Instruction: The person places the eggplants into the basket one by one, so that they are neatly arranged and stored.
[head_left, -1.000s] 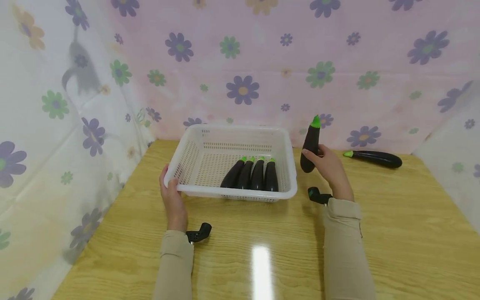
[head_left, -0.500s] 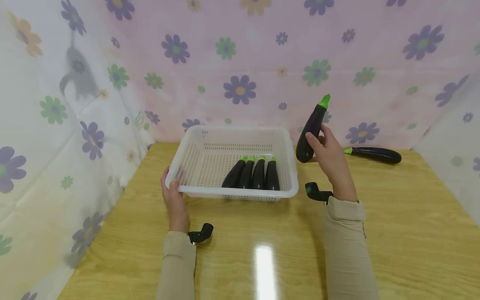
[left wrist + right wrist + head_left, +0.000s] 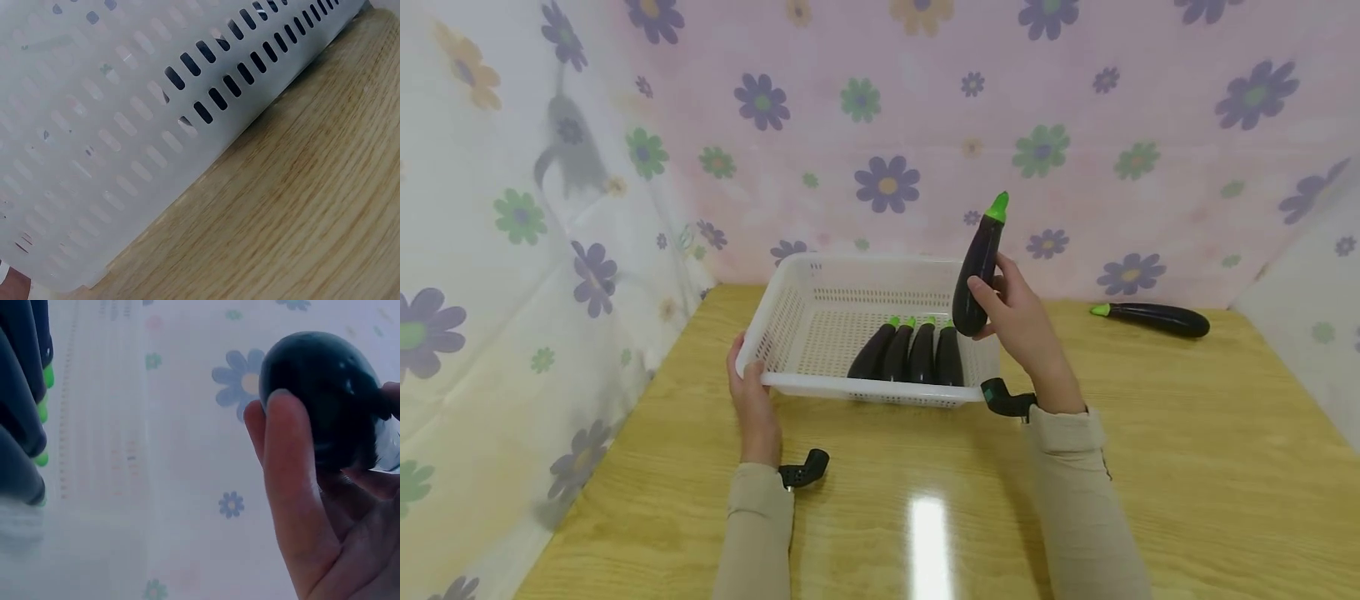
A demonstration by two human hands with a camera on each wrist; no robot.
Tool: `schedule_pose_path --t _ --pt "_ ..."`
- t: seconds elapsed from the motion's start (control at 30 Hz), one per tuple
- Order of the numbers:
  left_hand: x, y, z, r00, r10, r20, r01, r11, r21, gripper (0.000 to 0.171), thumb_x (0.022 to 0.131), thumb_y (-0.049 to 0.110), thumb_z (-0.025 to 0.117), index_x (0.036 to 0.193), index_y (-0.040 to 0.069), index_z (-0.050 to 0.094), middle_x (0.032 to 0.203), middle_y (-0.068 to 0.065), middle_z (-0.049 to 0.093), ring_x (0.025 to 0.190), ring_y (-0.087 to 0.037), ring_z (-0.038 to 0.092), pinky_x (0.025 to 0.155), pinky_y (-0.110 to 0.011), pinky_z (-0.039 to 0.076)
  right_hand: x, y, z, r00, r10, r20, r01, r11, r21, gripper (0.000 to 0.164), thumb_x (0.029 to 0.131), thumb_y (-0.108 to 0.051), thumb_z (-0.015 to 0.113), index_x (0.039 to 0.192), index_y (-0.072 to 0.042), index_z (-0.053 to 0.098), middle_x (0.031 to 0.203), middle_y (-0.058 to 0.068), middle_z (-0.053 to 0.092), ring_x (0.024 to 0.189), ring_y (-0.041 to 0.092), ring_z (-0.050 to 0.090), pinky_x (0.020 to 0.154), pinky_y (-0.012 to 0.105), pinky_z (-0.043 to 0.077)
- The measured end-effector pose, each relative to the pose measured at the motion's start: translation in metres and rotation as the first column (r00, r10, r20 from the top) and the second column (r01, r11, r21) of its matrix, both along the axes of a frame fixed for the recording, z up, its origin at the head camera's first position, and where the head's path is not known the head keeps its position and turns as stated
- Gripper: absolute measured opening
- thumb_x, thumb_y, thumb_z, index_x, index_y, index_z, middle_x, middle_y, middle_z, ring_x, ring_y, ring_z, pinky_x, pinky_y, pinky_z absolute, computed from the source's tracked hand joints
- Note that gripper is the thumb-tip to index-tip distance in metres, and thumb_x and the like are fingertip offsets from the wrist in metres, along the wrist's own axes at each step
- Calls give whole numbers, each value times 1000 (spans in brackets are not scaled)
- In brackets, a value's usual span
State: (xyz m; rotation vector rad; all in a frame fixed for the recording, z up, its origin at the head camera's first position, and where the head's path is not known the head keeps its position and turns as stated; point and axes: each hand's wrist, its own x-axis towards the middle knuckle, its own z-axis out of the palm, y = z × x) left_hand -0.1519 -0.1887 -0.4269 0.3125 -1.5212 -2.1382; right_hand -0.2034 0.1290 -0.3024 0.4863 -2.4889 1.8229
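A white plastic basket with slotted walls stands on the table, and my left hand grips its near left corner, thumb over the rim. Several dark eggplants with green stems lie side by side in its right half. My right hand holds another eggplant above the basket's right side, stem up and tilted slightly right. In the right wrist view the thumb presses the rounded end of that held eggplant. The left wrist view shows mostly the basket's slotted wall.
One more eggplant lies at the back right of the wooden table, its stem to the left. Flowered cloth hangs behind the table and along both sides.
My right hand has lifted its eggplant and carried it left, from beside the basket to over its right side. The left hand has kept its grip on the basket's corner.
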Motion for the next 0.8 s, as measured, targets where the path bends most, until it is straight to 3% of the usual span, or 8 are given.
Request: schedule_pose_path --t 0.27,0.4,0.47,0.6,0.67,0.77,0.8 --pt "5 0 -3 999 -2 33 2 1000 -13 48 89 12 33 134 26 35 132 3 38 118 -17 38 96 -42 30 -1 -11 -15 999 24 -32 -23 999 39 60 91 -41 44 142 -24 17 120 15 48 83 27 57 57 36 50" --pt "4 0 -3 1000 -5 26 5 1000 -5 47 89 11 34 133 27 36 131 2 39 118 -18 39 95 -41 30 0 -17 -17 998 31 -51 -30 999 26 60 91 -43 40 142 -25 15 121 15 47 88 28 54 62 39 49" --pt "2 0 -2 1000 -8 17 8 1000 -7 46 89 12 34 132 28 36 131 2 39 118 -19 40 95 -41 31 1 -21 -14 997 47 -64 -47 999 -5 60 92 -42 37 143 -25 10 125 16 43 95 29 53 67 42 49" --pt "0 1 -1 1000 -11 3 11 1000 -8 46 90 12 34 133 26 35 131 2 39 118 -19 39 95 -42 30 9 -31 -7 995 86 -54 -90 993 -82 59 95 -38 33 142 -30 -1 125 18 39 94 34 54 61 44 50" --pt "1 1 -1 1000 -5 4 5 1000 -2 46 89 12 35 133 26 36 131 2 39 118 -19 40 95 -42 30 14 -36 -3 992 116 -50 -120 988 -93 59 96 -34 31 141 -33 -6 133 17 31 95 36 52 52 43 49" --pt "1 2 -1 1000 9 8 -9 1000 -2 45 89 11 35 131 27 38 130 3 40 117 -17 40 95 -42 30 22 -44 3 986 151 -74 -156 985 -67 58 97 -29 29 141 -33 -9 146 8 11 101 35 48 51 44 48" --pt "1 1 -1 1000 10 3 -10 1000 -4 45 89 11 35 132 27 37 130 2 40 117 -18 40 95 -42 30 23 -47 5 983 158 -95 -163 985 -54 57 97 -27 28 141 -31 -9 148 3 3 111 34 42 60 45 48"
